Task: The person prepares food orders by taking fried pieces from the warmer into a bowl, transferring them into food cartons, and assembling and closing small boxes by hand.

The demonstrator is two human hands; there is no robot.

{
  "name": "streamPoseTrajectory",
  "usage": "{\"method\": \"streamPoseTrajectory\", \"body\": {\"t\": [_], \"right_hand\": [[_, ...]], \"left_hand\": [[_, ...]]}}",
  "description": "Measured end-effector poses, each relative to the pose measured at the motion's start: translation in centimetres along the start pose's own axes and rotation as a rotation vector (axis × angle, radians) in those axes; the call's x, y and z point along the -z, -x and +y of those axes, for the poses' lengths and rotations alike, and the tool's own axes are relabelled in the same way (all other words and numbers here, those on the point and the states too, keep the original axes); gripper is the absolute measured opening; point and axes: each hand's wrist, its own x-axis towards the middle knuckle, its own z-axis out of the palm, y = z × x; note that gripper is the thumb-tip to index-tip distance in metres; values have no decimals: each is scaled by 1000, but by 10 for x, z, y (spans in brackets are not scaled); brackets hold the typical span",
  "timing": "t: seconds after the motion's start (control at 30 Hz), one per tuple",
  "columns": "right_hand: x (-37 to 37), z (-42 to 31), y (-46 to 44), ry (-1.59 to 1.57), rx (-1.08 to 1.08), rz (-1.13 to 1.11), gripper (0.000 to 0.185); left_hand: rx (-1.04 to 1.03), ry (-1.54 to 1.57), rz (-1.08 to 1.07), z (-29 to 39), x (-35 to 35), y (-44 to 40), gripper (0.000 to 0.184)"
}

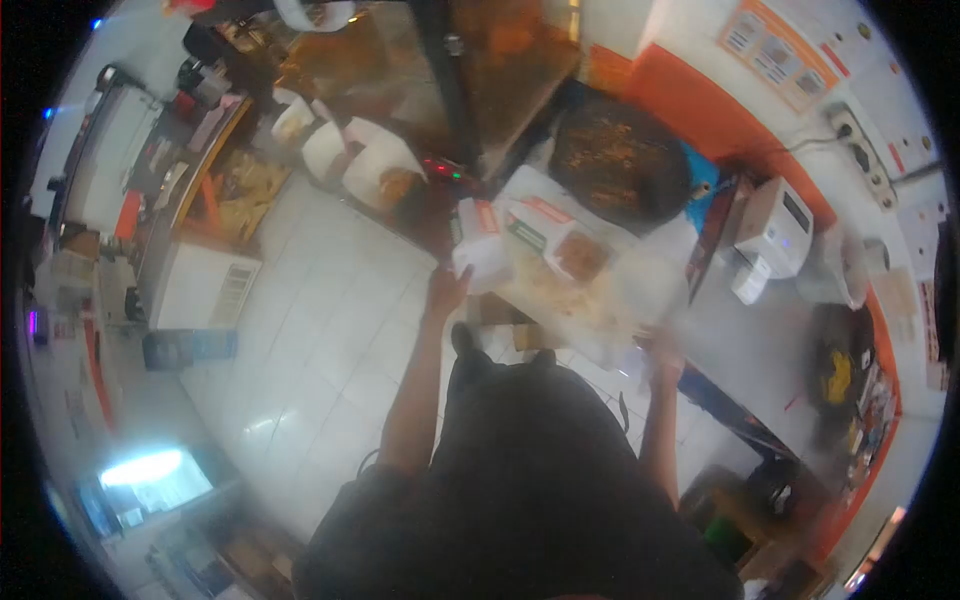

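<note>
My left hand is closed on the lower side of a white food box with orange and green print, held upright at the left end of the worktop. Just right of it an opened food box of the same print lies with brownish food at its mouth. My right hand is at the front edge of the white board, near a pale, blurred translucent thing; its fingers are smeared, so whether it grips that thing is unclear.
Behind the board sits a large dark round pan with brown bits. White paper-lined containers of food stand at the left. A white label printer and a clear tub are on the right. A tiled floor lies to the left.
</note>
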Motion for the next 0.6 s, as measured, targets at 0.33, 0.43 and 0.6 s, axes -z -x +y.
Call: {"method": "streamPoseTrajectory", "body": {"t": [0.33, 0.43, 0.6], "right_hand": [[-312, -104, 88, 210, 132, -725, 46], [-431, -81, 75, 95, -10, -934, 52], [-619, -33, 52, 938, 890, -1047, 52]], "left_hand": [[-23, 859, -716, 43, 234, -24, 42], [-35, 866, -378, 8, 310, -65, 40], [82, 1043, -73, -137, 402, -155, 37]]}}
